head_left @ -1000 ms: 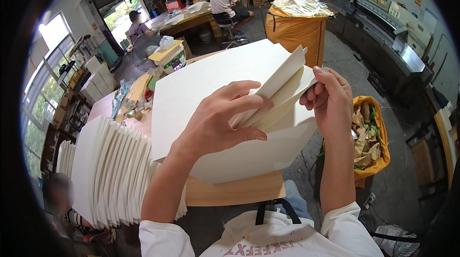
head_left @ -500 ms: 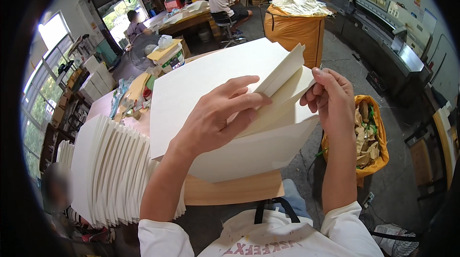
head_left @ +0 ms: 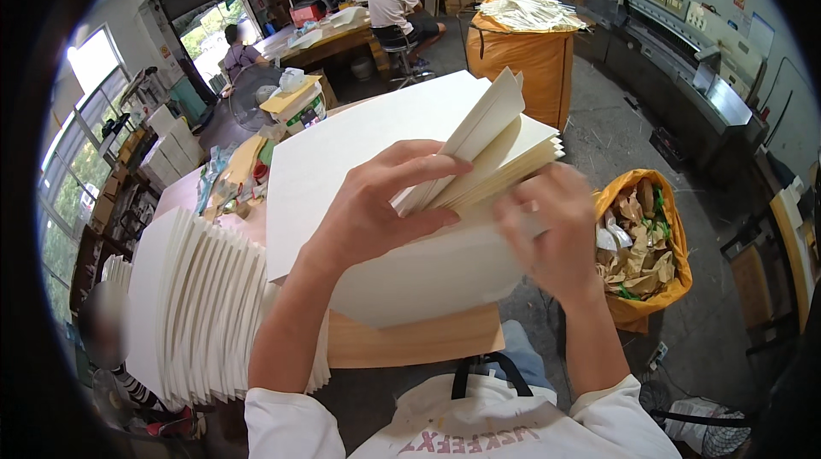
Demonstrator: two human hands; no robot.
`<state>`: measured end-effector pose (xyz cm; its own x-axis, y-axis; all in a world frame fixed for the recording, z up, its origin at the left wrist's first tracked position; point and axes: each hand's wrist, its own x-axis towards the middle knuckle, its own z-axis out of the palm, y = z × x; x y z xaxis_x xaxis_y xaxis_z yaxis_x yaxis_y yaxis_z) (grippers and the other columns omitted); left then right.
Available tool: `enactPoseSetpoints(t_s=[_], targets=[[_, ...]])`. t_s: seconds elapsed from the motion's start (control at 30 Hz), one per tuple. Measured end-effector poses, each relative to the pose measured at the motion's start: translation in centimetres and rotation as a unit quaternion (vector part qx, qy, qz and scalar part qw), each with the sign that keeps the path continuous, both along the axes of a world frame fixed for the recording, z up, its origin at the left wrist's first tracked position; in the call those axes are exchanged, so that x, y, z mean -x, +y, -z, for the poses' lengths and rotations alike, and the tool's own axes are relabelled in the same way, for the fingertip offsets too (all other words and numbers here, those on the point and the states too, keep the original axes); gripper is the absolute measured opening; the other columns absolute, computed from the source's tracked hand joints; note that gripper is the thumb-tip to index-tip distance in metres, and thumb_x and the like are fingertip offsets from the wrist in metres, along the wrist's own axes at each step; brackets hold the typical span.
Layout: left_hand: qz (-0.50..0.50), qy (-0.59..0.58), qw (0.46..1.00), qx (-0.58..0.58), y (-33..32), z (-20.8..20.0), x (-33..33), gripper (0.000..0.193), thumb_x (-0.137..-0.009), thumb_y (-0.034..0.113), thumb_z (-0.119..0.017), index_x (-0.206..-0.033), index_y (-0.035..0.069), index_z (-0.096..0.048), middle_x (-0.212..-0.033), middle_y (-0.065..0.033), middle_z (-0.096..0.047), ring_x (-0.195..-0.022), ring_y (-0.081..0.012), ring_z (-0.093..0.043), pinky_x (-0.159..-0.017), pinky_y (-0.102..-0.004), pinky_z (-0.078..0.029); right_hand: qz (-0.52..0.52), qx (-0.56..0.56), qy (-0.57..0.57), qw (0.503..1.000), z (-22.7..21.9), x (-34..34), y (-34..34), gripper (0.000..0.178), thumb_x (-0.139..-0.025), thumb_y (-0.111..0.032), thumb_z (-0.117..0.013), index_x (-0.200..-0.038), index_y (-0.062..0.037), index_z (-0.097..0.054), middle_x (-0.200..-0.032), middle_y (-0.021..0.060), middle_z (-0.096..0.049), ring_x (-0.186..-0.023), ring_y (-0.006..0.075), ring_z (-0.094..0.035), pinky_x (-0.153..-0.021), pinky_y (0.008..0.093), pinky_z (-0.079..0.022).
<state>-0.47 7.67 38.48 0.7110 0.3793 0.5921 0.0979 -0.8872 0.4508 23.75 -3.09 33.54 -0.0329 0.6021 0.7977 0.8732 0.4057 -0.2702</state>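
In front of me lies a large white paper or card stack (head_left: 342, 151) with a smooth top. Its near right corner is lifted into several cream-white folded flaps (head_left: 492, 121), with layered edges showing on the right. My left hand (head_left: 363, 207) is closed round the near end of these flaps, thumb below and fingers over them. Smeared by motion, my right hand (head_left: 552, 232) is just below the layered edges; whether it touches them is unclear. A white side panel (head_left: 419, 284) hangs below both hands.
Many white folded pieces stand in a row (head_left: 205, 305) at left. A wooden board (head_left: 419, 339) juts toward me. An orange bag of brown paper scraps (head_left: 641, 271) sits at right; a taller orange sack (head_left: 522, 65) is behind. Two people are seated farther back.
My right hand has left the corner of the sheet and moved down and left. The flaps have shifted slightly left with my left hand, and their layered edges now show.
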Motion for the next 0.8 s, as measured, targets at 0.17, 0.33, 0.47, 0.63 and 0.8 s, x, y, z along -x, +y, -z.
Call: enactPoseSetpoints(t_s=[0.17,0.33,0.47,0.63,0.8], targets=[[-0.057,0.192,0.958,-0.208,-2.2,-1.1,-0.4,0.073,-0.091,0.028,-0.087,-0.158,0.027,-0.059,-0.159,-0.0154,-0.058,-0.125,-0.0382,-0.070,-0.106,-0.0472,-0.060,-0.075,0.075,-0.085,0.991,0.6,1.7,-0.9,0.040,-0.095,-0.039,-0.080,-0.122,-0.0093,-0.078,-0.130,0.0192,-0.071,-0.128,0.0418,-0.064,-0.121,0.0577,-0.032],[-0.223,0.192,0.927,-0.233,-4.6,-0.6,0.2,0.078,-0.089,0.018,-0.085,-0.161,0.014,-0.054,-0.159,-0.0173,-0.059,-0.135,-0.0444,-0.064,-0.120,-0.0540,-0.049,-0.099,0.143,-0.029,0.984,0.1,1.6,-1.2,0.050,-0.092,-0.048,-0.084,-0.122,-0.0074,-0.080,-0.132,0.0202,-0.072,-0.128,0.0372,-0.065,-0.123,0.0569,-0.029],[-0.410,0.147,0.862,-0.258,-6.3,1.5,5.6,0.066,-0.082,0.000,-0.083,-0.145,0.009,-0.065,-0.142,-0.0161,-0.070,-0.137,-0.0418,-0.063,-0.119,-0.0551,-0.048,-0.102,0.205,0.002,0.973,-0.3,1.6,-1.3,0.055,-0.089,-0.049,-0.087,-0.118,-0.0035,-0.079,-0.121,0.0187,-0.075,-0.122,0.0359,-0.068,-0.122,0.0554,-0.031],[-0.505,0.039,0.839,-0.198,-7.9,3.7,14.7,0.043,-0.073,-0.001,-0.090,-0.111,0.011,-0.074,-0.128,-0.0108,-0.074,-0.138,-0.0416,-0.062,-0.120,-0.0573,-0.047,-0.082,0.110,-0.032,0.990,1.9,2.3,-0.8,0.046,-0.093,-0.045,-0.084,-0.119,-0.0076,-0.078,-0.100,0.0140,-0.078,-0.109,0.0341,-0.072,-0.121,0.0594,-0.031],[-0.433,0.051,0.879,-0.196,-13.4,3.1,12.1,0.030,-0.074,0.001,-0.090,-0.098,0.009,-0.074,-0.134,-0.0117,-0.071,-0.135,-0.0442,-0.063,-0.116,-0.0564,-0.050,-0.035,0.054,-0.066,0.996,2.8,2.8,-0.3,0.037,-0.091,-0.042,-0.086,-0.103,-0.0075,-0.082,-0.100,0.0137,-0.078,-0.104,0.0352,-0.071,-0.118,0.0584,-0.033]])
